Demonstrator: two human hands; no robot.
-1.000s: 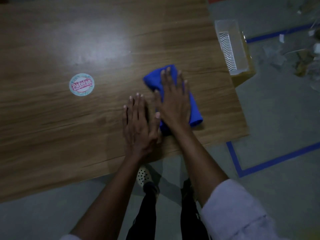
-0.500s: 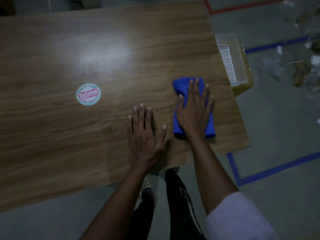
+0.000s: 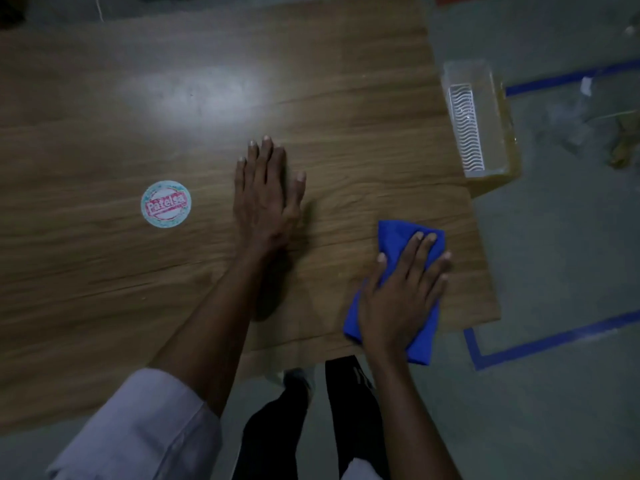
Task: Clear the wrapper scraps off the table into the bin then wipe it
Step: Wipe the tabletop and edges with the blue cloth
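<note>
A folded blue cloth (image 3: 394,237) lies on the wooden table (image 3: 104,289) near its front right corner. My right hand (image 3: 403,292) presses flat on the cloth with straight, spread fingers. Further left, my left hand (image 3: 266,194) rests flat on the bare wood, fingers straight and together. A clear plastic bin (image 3: 479,116) stands on the floor against the table's right edge. A round sticker (image 3: 166,204) with red lettering sits on the table left of my left hand.
Blue tape lines (image 3: 554,337) mark the grey floor to the right. Loose scraps (image 3: 623,140) lie on the floor at the far right. My legs and shoes (image 3: 294,403) stand just below the table's front edge.
My right hand has slid the blue cloth right and toward the front edge, close to the corner. My left hand has stayed flat on the table; the view has shifted.
</note>
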